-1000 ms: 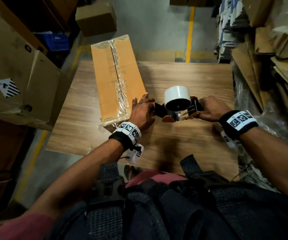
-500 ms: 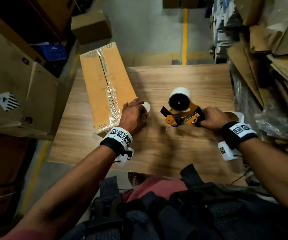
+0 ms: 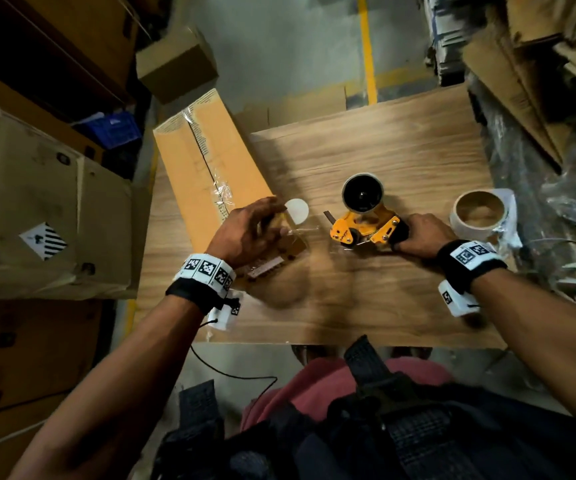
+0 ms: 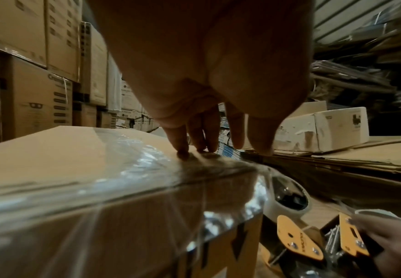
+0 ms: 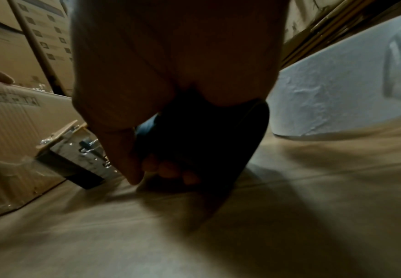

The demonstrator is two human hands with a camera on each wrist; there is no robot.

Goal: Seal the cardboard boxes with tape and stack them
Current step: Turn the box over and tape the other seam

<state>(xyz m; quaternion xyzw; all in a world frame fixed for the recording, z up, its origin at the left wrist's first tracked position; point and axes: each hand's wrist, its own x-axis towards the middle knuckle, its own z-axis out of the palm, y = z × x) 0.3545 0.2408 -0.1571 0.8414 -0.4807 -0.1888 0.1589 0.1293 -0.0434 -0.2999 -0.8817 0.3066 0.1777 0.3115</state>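
Since half a second ago my right hand [image 3: 421, 233] has set the tape dispenser [image 3: 366, 223] down on the table [image 3: 400, 150], fingers curled round its dark handle. My left hand [image 3: 245, 233] lies with straight fingers on the taped cardboard box [image 3: 207, 168], pressing its near end, I judge to smooth the tape. The box overhangs the table's left edge. A spare tape roll [image 3: 480, 216] sits by the right edge.
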